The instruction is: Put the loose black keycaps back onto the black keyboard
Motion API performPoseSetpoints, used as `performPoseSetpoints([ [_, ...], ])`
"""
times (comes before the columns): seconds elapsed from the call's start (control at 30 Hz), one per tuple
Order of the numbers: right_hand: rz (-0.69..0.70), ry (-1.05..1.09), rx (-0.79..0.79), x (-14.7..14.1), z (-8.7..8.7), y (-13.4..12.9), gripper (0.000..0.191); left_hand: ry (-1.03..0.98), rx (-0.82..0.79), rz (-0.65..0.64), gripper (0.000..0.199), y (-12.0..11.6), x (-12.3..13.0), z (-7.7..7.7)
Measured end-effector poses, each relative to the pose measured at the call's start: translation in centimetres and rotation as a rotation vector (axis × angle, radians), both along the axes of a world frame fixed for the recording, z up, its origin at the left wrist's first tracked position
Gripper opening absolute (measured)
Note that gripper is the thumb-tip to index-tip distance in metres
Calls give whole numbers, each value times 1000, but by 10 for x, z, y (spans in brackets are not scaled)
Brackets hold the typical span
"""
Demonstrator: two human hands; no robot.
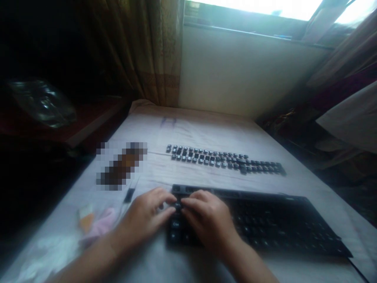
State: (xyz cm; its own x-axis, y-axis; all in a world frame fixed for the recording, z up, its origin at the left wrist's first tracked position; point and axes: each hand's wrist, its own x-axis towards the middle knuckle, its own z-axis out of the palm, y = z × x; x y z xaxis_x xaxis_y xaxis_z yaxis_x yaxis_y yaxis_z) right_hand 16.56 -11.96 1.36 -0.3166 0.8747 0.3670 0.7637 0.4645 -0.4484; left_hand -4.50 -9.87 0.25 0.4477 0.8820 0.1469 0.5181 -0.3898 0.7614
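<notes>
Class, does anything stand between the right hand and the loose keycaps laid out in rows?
Only the keyboard's back edge and a strip of cloth lie between the right hand and the keycaps; nothing visible blocks the way.

Beyond the fingertips [171, 198] of both hands, a narrow bare strip of light sheet [206, 125] separates the keyboard [271, 220] from rows of loose keycaps [206, 158], which bar a low pass; past those rows the sheet opens out. Left of the fingertips, a pixelated object [122, 167] and pink cloth [103, 224] obstruct the side.
</notes>
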Motion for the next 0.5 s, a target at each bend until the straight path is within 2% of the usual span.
performPoseSetpoints([
  [0.2, -15, -9, -61, -6, 0, 4, 13, 8, -117, 35, 13, 2, 2, 4],
  [0.5, 3, -31, -97, -6, 2, 6, 15, 38, -135, 24, 17, 5, -1, 6],
])
